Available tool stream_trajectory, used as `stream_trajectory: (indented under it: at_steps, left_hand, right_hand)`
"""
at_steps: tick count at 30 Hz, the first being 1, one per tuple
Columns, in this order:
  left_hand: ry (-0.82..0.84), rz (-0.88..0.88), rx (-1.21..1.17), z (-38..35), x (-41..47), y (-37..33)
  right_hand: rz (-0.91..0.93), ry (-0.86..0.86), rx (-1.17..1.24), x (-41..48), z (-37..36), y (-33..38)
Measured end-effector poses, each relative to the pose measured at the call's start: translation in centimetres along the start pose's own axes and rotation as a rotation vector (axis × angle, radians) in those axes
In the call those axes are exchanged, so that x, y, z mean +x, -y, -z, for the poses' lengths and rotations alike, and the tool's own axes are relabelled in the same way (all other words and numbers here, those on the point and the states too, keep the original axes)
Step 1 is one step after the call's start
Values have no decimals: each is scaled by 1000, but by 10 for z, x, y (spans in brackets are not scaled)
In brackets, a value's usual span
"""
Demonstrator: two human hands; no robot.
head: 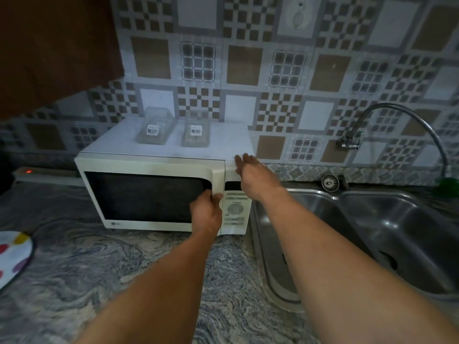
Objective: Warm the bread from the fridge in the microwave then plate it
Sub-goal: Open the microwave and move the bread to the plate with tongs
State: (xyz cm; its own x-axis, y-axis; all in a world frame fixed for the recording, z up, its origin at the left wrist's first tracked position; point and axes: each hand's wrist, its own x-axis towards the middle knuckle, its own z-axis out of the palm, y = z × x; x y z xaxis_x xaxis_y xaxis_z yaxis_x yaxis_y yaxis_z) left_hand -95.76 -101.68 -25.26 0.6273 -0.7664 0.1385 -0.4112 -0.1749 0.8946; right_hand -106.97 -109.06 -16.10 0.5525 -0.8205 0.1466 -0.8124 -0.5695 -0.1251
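plate [12, 254]: well left of microwave [149, 165]
boxes [155, 130]: two, clear, on microwave top; contents unclear
left hand [206, 212]: fingers curled round shut door's [146, 197] right edge
right hand [250, 175]: fingers straight, on microwave's top right corner
sink [347, 194]: just right of microwave

Bare left grip [206, 214], bare right grip [255, 181], bare forearms [159, 281], faint hair

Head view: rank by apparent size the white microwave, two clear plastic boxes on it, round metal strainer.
1. white microwave
2. left clear plastic box and right clear plastic box, about alike
3. round metal strainer
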Motion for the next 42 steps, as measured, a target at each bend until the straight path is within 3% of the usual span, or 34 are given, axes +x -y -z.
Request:
stream_trajectory:
  at_steps: [12,23,28,33,39,42]
  left_hand:
    - [-60,40,100,-4,-3,-4]
    - [-60,-45,73,21,-36,9]
    - [-41,-53,174,33,-55,10]
    - [-168,-46,150,47,-68,12]
    - [-609,-45,191,56,-61,-37]
    - [-496,59,215,59,-48,-53]
  right_hand:
    - [47,-30,10,-1,0,-5]
    - [65,40,-28,-2,4,-4]
    - [76,104,-70,-7,12,-5]
    - [102,94,-81,-7,14,-4]
    - [141,97,-81,-6,16,5]
    - [173,95,-56,-4,17,7]
